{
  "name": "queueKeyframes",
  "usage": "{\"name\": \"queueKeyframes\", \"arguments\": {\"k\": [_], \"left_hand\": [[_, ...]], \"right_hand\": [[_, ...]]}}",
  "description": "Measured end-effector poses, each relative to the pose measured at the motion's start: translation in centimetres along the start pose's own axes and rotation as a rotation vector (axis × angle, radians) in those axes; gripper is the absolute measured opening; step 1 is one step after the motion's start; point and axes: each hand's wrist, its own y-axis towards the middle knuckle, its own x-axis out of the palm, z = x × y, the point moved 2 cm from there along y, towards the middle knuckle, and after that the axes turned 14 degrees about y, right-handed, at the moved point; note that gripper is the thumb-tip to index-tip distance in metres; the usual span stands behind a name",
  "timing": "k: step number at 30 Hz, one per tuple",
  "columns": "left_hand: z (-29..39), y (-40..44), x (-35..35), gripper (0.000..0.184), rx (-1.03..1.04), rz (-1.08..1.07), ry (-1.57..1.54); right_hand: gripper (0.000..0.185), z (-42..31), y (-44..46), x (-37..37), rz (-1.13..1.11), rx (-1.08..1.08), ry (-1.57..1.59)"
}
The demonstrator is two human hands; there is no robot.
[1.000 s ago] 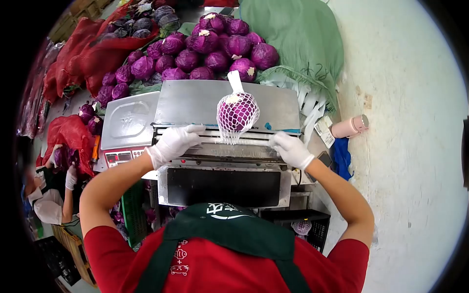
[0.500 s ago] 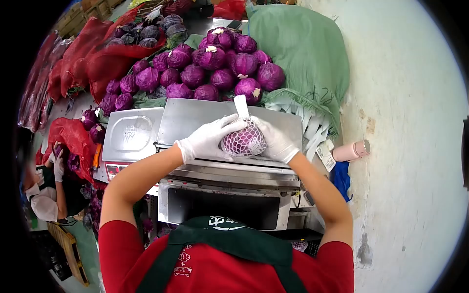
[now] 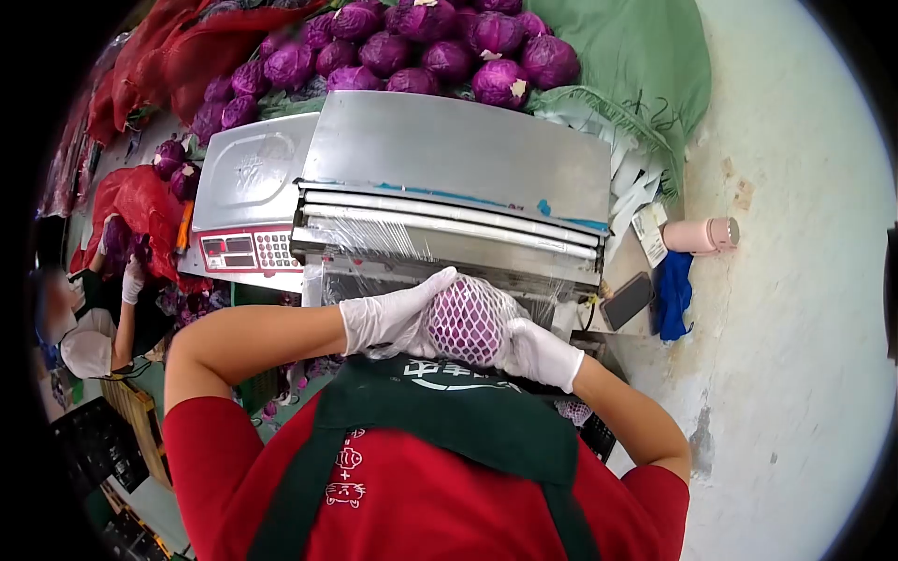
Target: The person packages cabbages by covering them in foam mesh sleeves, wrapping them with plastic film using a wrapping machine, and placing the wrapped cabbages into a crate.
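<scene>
The right side is bounded by a pale, brightly lit wall (image 3: 795, 280), marked with brownish stains (image 3: 742, 194) and a grey patch (image 3: 702, 438). A worktop (image 3: 623, 265) is placed beside it; at near left, a wooden pallet (image 3: 142, 418) is seen on greenish floor (image 3: 155, 507).

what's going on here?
A person in white gloves is holding a netted purple cabbage between the left hand and right hand, close to the green apron. Just beyond is a metal-topped machine with clear film at its white rollers, a scale to its left. More purple cabbages are piled behind. At far left, another person's gloved hand is by a red mesh bag.
</scene>
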Motion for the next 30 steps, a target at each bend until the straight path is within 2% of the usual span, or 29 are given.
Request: {"name": "queueKeyframes", "arguments": {"k": [1, 2, 4, 5, 6, 7, 8, 9, 10, 11, 12, 13, 14, 16, 18, 20, 22, 23, 24, 25, 26, 28, 29, 30], "left_hand": [[-1.5, 1.5, -1.9, 0.081, 0.093, -0.079, 0.099], [-1.4, 1.2, -0.8, 0.079, 0.223, -0.011, -0.025], [-3.4, 1.7, -0.8, 0.079, 0.313, -0.082, -0.095], [-4.4, 0.4, -1.6, 0.073, 0.315, -0.028, 0.096], [-6.1, -0.5, -1.9, 0.066, 0.506, 0.302, 0.389], [-7.0, -3.0, -1.0, 0.059, 0.563, 0.529, 0.603], [-7.4, -5.1, -0.2, 0.039, 0.632, 0.733, 0.771], [-8.2, -6.1, -0.4, 0.019, 0.642, 0.965, 1.127], [-9.3, -6.4, -0.9, 0.013, 0.788, 1.176, 1.213], [-9.5, -6.3, -1.4, 0.013, 0.823, 1.173, 1.098], [-9.7, -6.3, -1.8, 0.014, 0.854, 1.162, 0.985], [-9.3, -5.9, -1.4, 0.018, 0.775, 0.932, 0.516], [-8.3, -6.1, -0.9, 0.025, 0.744, 0.836, 0.31], [-8.4, -5.3, -1.7, 0.029, 0.714, 0.541, -0.347], [-10.8, -5.5, -1.5, 0.033, 0.66, 0.54, -0.304], [-14.9, -5.4, -0.3, 0.034, 0.276, 0.683, -0.423], [-18.6, -3.6, -1.4, 0.033, 0.093, 0.742, -0.161], [-20.7, -0.9, -3.2, 0.032, 0.127, 0.652, -0.105], [-23.6, 3.0, -5.4, 0.032, 0.164, 0.561, -0.044], [-25.9, 8.1, -7.3, 0.03, 0.317, 0.6, 0.255], [-25.2, 10.5, -7.2, 0.029, 0.546, 0.575, 0.613], [-22.8, 13.5, -5.1, 0.032, 1.136, 0.559, 1.288], [-21.1, 12.5, -3.5, 0.029, 1.231, 0.532, 1.35], [-19.3, 11.4, -1.8, 0.027, 1.329, 0.505, 1.408]], "right_hand": [[0.038, 0.2, 0.2, 0.0, 0.065, 0.007, -0.009], [0.037, 0.2, 0.3, 0.0, 0.13, 0.013, -0.02], [0.037, 1.4, 0.8, -2.0, 0.128, -0.023, 0.014], [0.038, 2.1, 0.5, -2.3, 0.085, -0.016, 0.096], [0.04, 2.7, 0.1, -2.5, 0.04, -0.01, 0.177], [0.041, 3.0, -1.3, -1.6, 0.022, -0.04, 0.312], [0.041, 4.3, -1.4, -2.0, 0.018, -0.043, 0.308], [0.04, 5.6, -1.3, -2.9, 0.104, -0.266, 0.105], [0.039, 6.4, -1.3, -3.2, 0.187, -0.486, -0.099], [0.029, 6.2, -3.0, -0.7, 0.297, -0.681, -0.583], [0.029, 6.3, -3.2, -0.7, 0.299, -0.679, -0.579], [0.027, 6.2, -3.2, -1.0, 0.361, -0.637, -0.425], [0.027, 6.0, -3.2, -1.4, 0.42, -0.593, -0.275], [0.031, 5.7, -3.5, -2.2, 0.374, -0.626, 0.064], [0.031, 6.5, -3.6, -4.3, 0.393, -0.509, 0.174], [0.031, 8.7, -3.2, -6.2, 0.485, -0.266, 0.296], [0.027, 12.3, -0.1, -12.2, 0.425, -0.206, 0.197], [0.025, 12.2, 0.8, -12.5, 0.326, -0.591, -0.563], [0.025, 12.0, 2.2, -11.1, 0.289, -0.567, -1.01], [0.026, 11.7, 3.6, -9.6, 0.253, -0.594, -1.442], [0.029, 11.0, 5.3, -7.6, 0.343, -0.24, -1.515], [0.025, 11.4, 6.6, -5.8, 0.267, -0.245, -1.456], [0.025, 11.0, 5.5, -4.5, 0.233, -0.27, -1.354], [0.026, 11.8, 6.1, -5.1, 0.202, -0.395, -1.194]]}}
